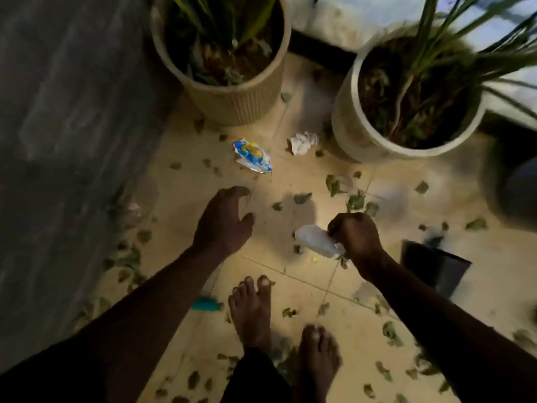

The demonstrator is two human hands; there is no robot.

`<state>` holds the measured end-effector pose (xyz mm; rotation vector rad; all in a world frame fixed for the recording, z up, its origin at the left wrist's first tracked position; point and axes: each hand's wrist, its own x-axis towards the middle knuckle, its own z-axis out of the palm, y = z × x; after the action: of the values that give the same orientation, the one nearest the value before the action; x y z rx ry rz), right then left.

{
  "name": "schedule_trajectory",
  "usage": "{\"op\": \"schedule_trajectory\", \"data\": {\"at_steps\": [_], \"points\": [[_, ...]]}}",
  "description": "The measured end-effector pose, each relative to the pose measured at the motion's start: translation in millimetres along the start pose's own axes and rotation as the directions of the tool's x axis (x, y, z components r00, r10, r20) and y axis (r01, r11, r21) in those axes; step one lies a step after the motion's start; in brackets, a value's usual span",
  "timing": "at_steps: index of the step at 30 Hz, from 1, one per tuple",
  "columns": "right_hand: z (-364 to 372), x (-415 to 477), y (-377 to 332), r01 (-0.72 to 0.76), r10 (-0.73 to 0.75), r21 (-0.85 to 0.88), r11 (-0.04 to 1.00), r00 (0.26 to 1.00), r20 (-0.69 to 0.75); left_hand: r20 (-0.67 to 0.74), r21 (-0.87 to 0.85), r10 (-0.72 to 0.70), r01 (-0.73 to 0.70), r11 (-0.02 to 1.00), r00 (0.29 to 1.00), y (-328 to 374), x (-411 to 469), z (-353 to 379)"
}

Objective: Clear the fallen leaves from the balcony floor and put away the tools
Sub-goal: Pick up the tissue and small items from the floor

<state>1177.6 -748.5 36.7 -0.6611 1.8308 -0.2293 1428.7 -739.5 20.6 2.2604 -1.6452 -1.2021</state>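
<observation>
Now, leaves (302, 198): scattered on floor (189, 184) round both hands; light, thin, likely crumbly; gather in bunches.
Left hand (223, 225): spread wide, empty.
Right hand (356, 237): fist gripping white wad (315, 241), soft, crushable.

Place: a home balcony, seen in dim light.
Floor: pale square tiles (203, 181) with grout lines, strewn with fallen leaves (302, 198).
Plants: a ribbed pot (241, 103) and a smooth pale pot (348, 126), both holding soil and long green blades.
Edges: a grey wall (72, 112) on the left, a low whitish ledge (334, 21) behind the pots.
Domestic sign: bare feet (251, 312) on the tiles.
</observation>
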Motion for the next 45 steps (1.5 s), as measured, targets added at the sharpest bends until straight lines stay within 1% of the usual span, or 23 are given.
{"op": "schedule_trajectory", "data": {"at_steps": [2, 4, 7, 10, 11, 14, 17, 18, 20, 22, 23, 24, 25, 27, 29, 31, 32, 34, 36, 37, 39, 41, 45], "points": [[11, 21, 3, 0.062, -0.066, -0.059, 0.996, 0.995, -0.073, 0.007, 0.077, 0.06, -0.061, 0.995, 0.998, -10, 27, 9], [20, 40, -2, 0.106, -0.12, -0.127, 0.986, 0.987, -0.106, 0.011, 0.137, 0.144, -0.144, 0.98, 0.99, -15, 53, 19], [30, 71, -10, 0.196, -0.226, -0.266, 0.944, 0.97, -0.086, 0.013, 0.209, 0.231, -0.228, 0.951, 0.973, -18, 91, 30], [38, 110, -22, 0.316, -0.38, -0.405, 0.858, 0.921, -0.085, -0.004, 0.274, 0.371, -0.356, 0.893, 0.929, -25, 129, 43], [41, 124, -30, 0.353, -0.432, -0.464, 0.812, 0.899, -0.072, 0.005, 0.306, 0.41, -0.392, 0.868, 0.912, -29, 140, 47], [50, 172, -51, 0.467, -0.587, -0.638, 0.612, 0.809, 0.029, 0.019, 0.392, 0.507, -0.473, 0.789, 0.862, -45, 166, 59], [63, 207, -65, 0.509, -0.573, -0.693, 0.511, 0.802, 0.167, 0.04, 0.487, 0.584, -0.526, 0.697, 0.811, -61, 176, 72], [67, 214, -64, 0.52, -0.583, -0.706, 0.481, 0.791, 0.185, 0.053, 0.525, 0.598, -0.532, 0.665, 0.8, -63, 177, 75], [68, 219, -59, 0.502, -0.57, -0.726, 0.469, 0.8, 0.185, 0.064, 0.58, 0.618, -0.533, 0.616, 0.783, -65, 178, 76], [64, 217, -48, 0.483, -0.555, -0.741, 0.466, 0.812, 0.181, 0.041, 0.61, 0.634, -0.522, 0.596, 0.772, -65, 174, 75], [59, 211, -41, 0.481, -0.575, -0.742, 0.466, 0.802, 0.159, 0.03, 0.609, 0.646, -0.526, 0.593, 0.763, -64, 169, 74], [52, 202, -32, 0.485, -0.608, -0.73, 0.482, 0.785, 0.121, 0.006, 0.592, 0.654, -0.53, 0.607, 0.756, -61, 165, 74], [46, 190, -23, 0.5, -0.644, -0.689, 0.525, 0.762, 0.062, -0.033, 0.553, 0.647, -0.526, 0.647, 0.762, -55, 156, 73], [36, 160, 2, 0.518, -0.65, -0.515, 0.683, 0.752, -0.106, -0.126, 0.397, 0.592, -0.506, 0.765, 0.796, -41, 134, 74], [28, 127, 35, 0.47, -0.544, -0.302, 0.829, 0.803, -0.244, -0.178, 0.177, 0.508, -0.481, 0.859, 0.843, -25, 102, 83], [21, 101, 72, 0.357, -0.358, -0.058, 0.932, 0.883, -0.305, -0.153, 0.103, 0.462, -0.451, 0.886, 0.873, -14, 67, 101], [17, 91, 91, 0.293, -0.26, 0.069, 0.954, 0.917, -0.304, -0.118, 0.09, 0.457, -0.449, 0.889, 0.882, -12, 53, 113], [6, 71, 127, 0.209, -0.123, 0.304, 0.93, 0.952, -0.28, -0.001, 0.059, 0.424, -0.423, 0.904, 0.906, -9, 25, 140], [-4, 50, 155, 0.129, -0.004, 0.436, 0.891, 0.961, -0.277, 0.086, 0.088, 0.379, -0.386, 0.918, 0.921, -8, 4, 167], [-8, 42, 167, 0.098, 0.041, 0.48, 0.872, 0.962, -0.271, 0.097, 0.103, 0.348, -0.358, 0.928, 0.932, -8, -3, 180], [-16, 29, 195, 0.081, 0.065, 0.516, 0.852, 0.964, -0.259, 0.085, 0.144, 0.314, -0.324, 0.935, 0.945, -3, -15, 204], [-21, 22, 224, 0.07, 0.074, 0.515, 0.854, 0.964, -0.254, 0.093, 0.205, 0.338, -0.35, 0.914, 0.937, 3, -21, 226], [-25, 15, 260, 0.058, 0.065, 0.508, 0.859, 0.973, -0.222, 0.13, 0.41, 0.431, -0.444, 0.796, 0.893, -1, -24, 259]]}}
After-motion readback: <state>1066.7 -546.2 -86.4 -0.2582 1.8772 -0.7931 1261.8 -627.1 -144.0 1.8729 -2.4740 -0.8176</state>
